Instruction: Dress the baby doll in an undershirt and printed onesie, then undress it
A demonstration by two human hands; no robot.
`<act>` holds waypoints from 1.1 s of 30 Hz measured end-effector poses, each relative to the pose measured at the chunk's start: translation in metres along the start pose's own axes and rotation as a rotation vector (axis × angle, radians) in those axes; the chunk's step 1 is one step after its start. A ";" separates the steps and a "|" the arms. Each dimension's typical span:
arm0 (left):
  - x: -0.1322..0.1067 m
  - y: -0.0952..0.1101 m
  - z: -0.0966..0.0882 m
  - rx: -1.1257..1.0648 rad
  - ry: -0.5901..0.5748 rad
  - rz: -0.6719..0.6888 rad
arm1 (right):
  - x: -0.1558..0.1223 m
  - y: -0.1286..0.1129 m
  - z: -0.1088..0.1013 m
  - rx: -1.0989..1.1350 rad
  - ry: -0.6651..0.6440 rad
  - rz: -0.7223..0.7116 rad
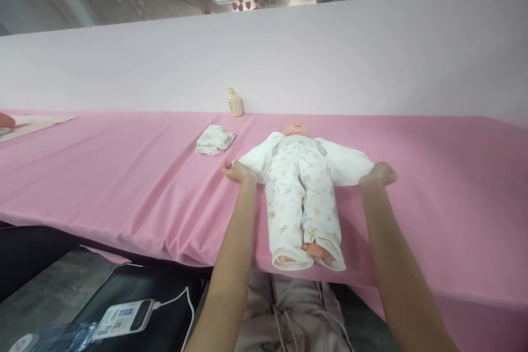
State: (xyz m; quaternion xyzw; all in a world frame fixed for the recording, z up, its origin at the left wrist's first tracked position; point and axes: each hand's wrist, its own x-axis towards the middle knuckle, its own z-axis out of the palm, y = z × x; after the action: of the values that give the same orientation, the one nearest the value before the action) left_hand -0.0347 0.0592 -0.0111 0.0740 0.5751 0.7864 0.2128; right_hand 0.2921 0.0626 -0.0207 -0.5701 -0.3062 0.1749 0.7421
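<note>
Two hands: left hand (238,172) and right hand (379,174), each grip closed on a sleeve end of the white jacket (346,165), apparently pinching it.
Hidden: fingertips curl out of sight; the face of the doll (303,198) is foreshortened, and its arms are inside the sleeves.
Place: centre of frame, lying on its back on the pink worktop (103,165), feet at the near edge.
Look: bear-print trousers, sleeves spread wide.
Upper centre: crumpled cloth (214,140), bottle (235,103).

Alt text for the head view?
The left hand and right hand each hold a sleeve end of a doll in white pyjamas, lying face up on a pink cover. A crumpled cloth and a bottle sit beyond it.
</note>
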 end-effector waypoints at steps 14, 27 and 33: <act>-0.052 -0.025 0.004 0.591 -1.165 0.767 | -0.104 -0.010 0.055 -0.494 -0.732 -0.521; -0.054 -0.016 0.000 0.656 -1.017 0.759 | -0.085 -0.010 0.047 -0.475 -0.653 -0.288; -0.062 -0.009 -0.001 0.683 -1.050 0.846 | -0.080 -0.008 0.046 -0.543 -0.667 -0.324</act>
State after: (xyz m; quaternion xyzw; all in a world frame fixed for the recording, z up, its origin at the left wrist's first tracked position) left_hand 0.0228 0.0345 -0.0119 0.7151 0.5327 0.4405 0.1041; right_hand 0.2011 0.0455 -0.0262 -0.6014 -0.6481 0.1440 0.4444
